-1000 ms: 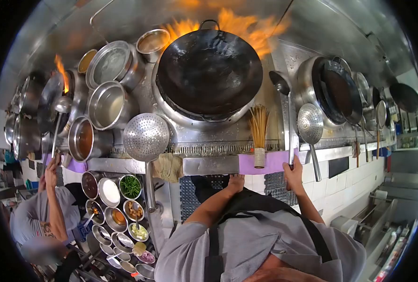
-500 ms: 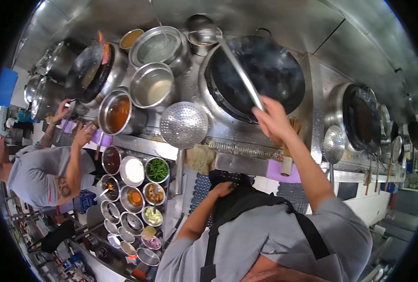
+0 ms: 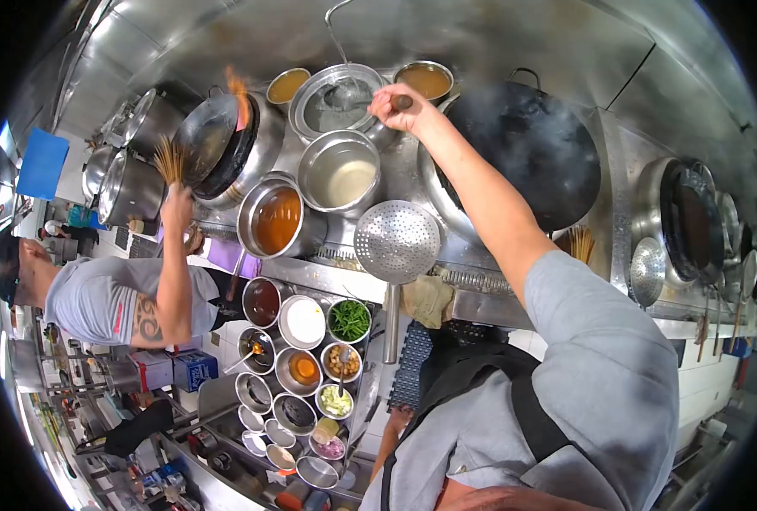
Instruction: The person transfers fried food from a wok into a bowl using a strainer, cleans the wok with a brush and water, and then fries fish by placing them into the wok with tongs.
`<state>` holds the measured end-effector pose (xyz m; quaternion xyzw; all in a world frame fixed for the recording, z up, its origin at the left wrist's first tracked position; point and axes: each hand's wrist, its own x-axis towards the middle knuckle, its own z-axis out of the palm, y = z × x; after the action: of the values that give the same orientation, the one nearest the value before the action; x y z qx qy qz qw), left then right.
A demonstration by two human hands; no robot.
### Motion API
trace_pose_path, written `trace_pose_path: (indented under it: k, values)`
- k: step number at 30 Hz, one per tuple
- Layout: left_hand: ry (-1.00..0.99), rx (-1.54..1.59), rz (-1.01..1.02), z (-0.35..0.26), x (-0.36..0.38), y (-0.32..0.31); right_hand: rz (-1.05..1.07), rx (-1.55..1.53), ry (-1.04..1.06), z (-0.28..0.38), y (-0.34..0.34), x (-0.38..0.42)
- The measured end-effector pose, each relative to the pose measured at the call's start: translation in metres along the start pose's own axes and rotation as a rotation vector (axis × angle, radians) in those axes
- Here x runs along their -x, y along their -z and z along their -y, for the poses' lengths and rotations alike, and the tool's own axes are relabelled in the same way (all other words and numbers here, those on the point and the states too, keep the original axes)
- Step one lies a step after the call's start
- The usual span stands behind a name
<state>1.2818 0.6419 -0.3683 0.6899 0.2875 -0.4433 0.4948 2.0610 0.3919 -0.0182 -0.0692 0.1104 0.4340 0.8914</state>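
Note:
My right hand [image 3: 401, 109] is closed around the wooden-ended handle of a ladle. The ladle's bowl [image 3: 342, 95] is down in a metal pot of clear water [image 3: 310, 119] at the back of the stove, under a thin curved tap [image 3: 334, 34]. My forearm crosses in front of a large black wok [image 3: 532, 153] that gives off smoke or steam. My left hand [image 3: 401, 416] is low beside my apron, partly hidden, and its fingers are not clear. Near my right arm are a pot of cloudy liquid [image 3: 340, 175] and a pot of amber liquid [image 3: 424, 81].
A perforated strainer [image 3: 397, 241] lies at the stove's front beside a folded cloth [image 3: 427, 300]. Bowls of ingredients, with chopped greens [image 3: 349, 320], stand lower left. A co-worker [image 3: 131, 294] holds a bamboo brush [image 3: 172, 162] by a flaming wok [image 3: 206, 140]. Another brush [image 3: 580, 244] stands right.
My right hand has moved up and left, taking the ladle from over the wok into the water pot. My view has shifted. The co-worker's brush is now raised by the left wok.

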Motion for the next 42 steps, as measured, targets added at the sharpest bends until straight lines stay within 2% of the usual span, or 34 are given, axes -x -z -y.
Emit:
trace_pose_path:
  k: [3,5,7,8,9,11,13,14,17,20,23,27,29,33,35,39,40,42]
  values:
    - [-0.002,0.005,0.007,-0.009,0.007,0.004,0.209,-0.289,0.005,0.016,-0.012,0.000]
    - [-0.005,0.004,0.009,-0.015,0.009,0.007,0.355,-0.344,0.000,0.014,-0.022,0.000]
    - [-0.004,0.001,0.010,-0.022,0.008,0.013,0.479,-0.221,0.043,0.006,-0.033,-0.007]
    - [-0.008,-0.009,0.013,-0.025,0.006,0.016,0.497,-0.056,0.069,0.010,-0.033,-0.013]
    - [-0.009,-0.018,0.017,-0.028,0.004,0.019,0.428,0.049,-0.001,0.016,-0.034,-0.018]
    - [-0.016,-0.040,0.031,-0.034,0.001,0.024,-0.169,0.653,0.329,0.000,-0.033,-0.030]
    - [-0.026,-0.065,0.041,-0.041,-0.004,0.029,-0.553,1.274,0.516,-0.028,-0.026,-0.017]
    - [-0.036,-0.080,0.044,-0.045,-0.008,0.033,-0.703,1.629,0.506,-0.036,-0.021,-0.007]
    - [-0.053,-0.112,0.060,-0.060,-0.016,0.035,-0.702,1.971,0.355,-0.046,0.008,0.003]
    - [-0.073,-0.134,0.065,-0.077,-0.022,0.033,-0.395,0.932,0.146,-0.025,0.034,-0.008]
    - [-0.094,-0.158,0.072,-0.091,-0.025,0.029,-0.176,0.149,-0.168,0.004,0.025,0.015]
    - [-0.116,-0.206,0.089,-0.107,-0.026,0.021,0.023,0.008,-0.118,0.021,0.005,0.061]
    - [-0.126,-0.240,0.104,-0.114,-0.024,0.016,0.057,-0.015,0.019,0.032,-0.009,0.099]
    - [-0.185,-0.361,0.145,-0.136,-0.022,0.008,0.147,-0.085,0.112,0.058,-0.028,0.185]
    - [-0.250,-0.468,0.190,-0.157,-0.020,0.002,0.165,-0.028,0.295,0.070,-0.031,0.261]
    - [-0.552,-0.611,0.245,-0.265,0.005,-0.022,0.056,0.118,0.403,0.102,-0.011,0.363]
    - [-0.661,-0.617,0.244,-0.302,0.018,-0.032,0.063,0.179,0.332,0.113,-0.002,0.387]
    - [-0.847,-0.599,0.200,-0.375,0.043,-0.056,-0.104,0.248,0.428,0.131,0.021,0.432]
